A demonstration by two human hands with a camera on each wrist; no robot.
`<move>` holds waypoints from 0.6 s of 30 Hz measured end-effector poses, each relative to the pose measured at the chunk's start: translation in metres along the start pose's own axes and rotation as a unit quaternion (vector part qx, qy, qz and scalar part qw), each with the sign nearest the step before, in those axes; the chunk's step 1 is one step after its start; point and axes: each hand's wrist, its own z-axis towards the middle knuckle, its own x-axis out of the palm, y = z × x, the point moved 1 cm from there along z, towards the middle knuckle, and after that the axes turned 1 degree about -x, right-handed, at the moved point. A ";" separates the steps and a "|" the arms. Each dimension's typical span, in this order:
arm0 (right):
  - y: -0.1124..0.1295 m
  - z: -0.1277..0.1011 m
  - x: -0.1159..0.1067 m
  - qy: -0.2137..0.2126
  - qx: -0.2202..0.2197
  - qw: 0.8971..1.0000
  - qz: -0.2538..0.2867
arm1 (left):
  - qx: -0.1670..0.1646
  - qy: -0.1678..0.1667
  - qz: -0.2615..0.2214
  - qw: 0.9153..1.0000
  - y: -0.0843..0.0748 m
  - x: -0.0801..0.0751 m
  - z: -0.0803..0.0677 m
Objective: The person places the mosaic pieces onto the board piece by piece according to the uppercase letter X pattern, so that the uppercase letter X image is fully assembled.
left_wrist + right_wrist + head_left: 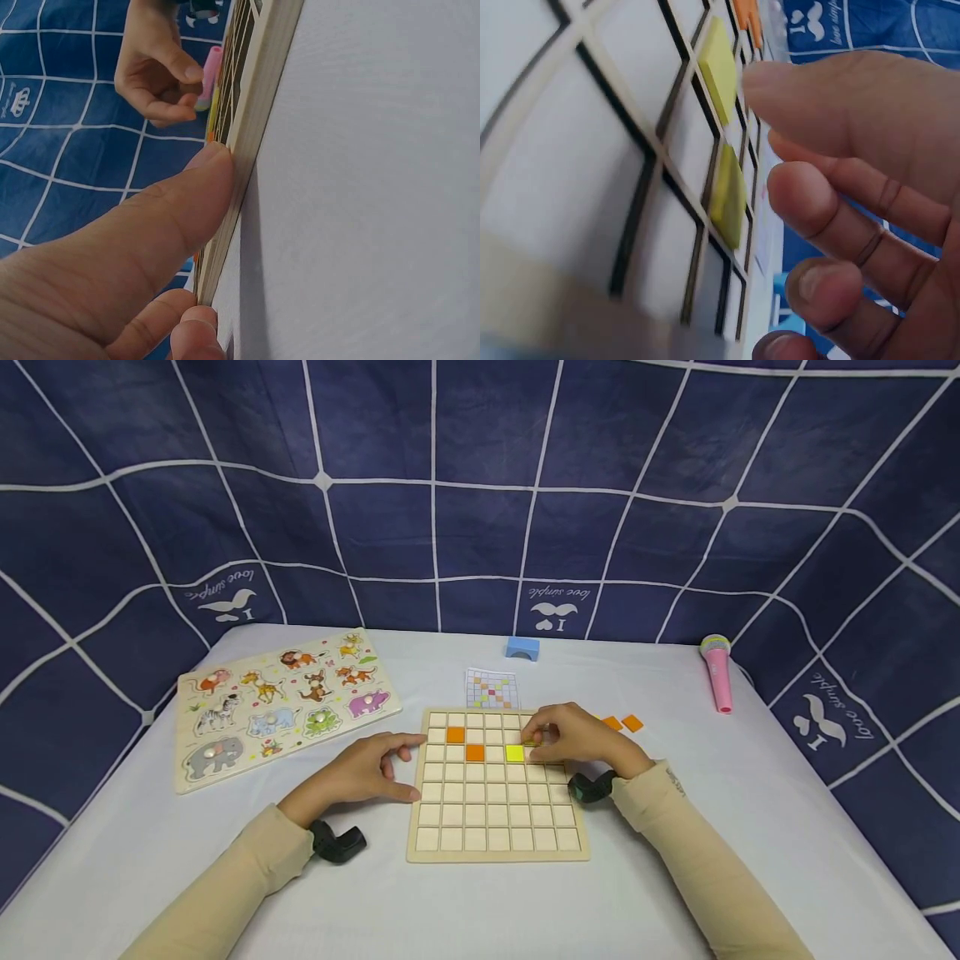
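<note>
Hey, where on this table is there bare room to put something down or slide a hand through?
Bare cloth lies between the grid board and the near table edge, and between the loose orange tiles and the pink microphone. It is crowded where the right hand works, by the pattern card.

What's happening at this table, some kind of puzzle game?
A person is filling a wooden grid board with coloured tiles. The right hand is over the board's upper right cells, by a yellow tile lying in a cell beside another yellow tile. The left hand rests against the board's left edge. Two orange tiles sit in the grid, spare orange tiles lie on the table, and a pattern card sits behind the board. An animal puzzle lies to the left.
</note>
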 end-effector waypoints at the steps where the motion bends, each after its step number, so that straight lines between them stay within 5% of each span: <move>1: -0.001 -0.002 -0.002 -0.005 0.000 1.000 0.006 | -0.001 0.000 0.001 1.000 0.000 0.000 0.000; 18: -0.034 -0.050 -0.024 -0.069 0.006 0.997 0.044 | -0.004 0.001 -0.003 1.000 0.001 0.001 0.000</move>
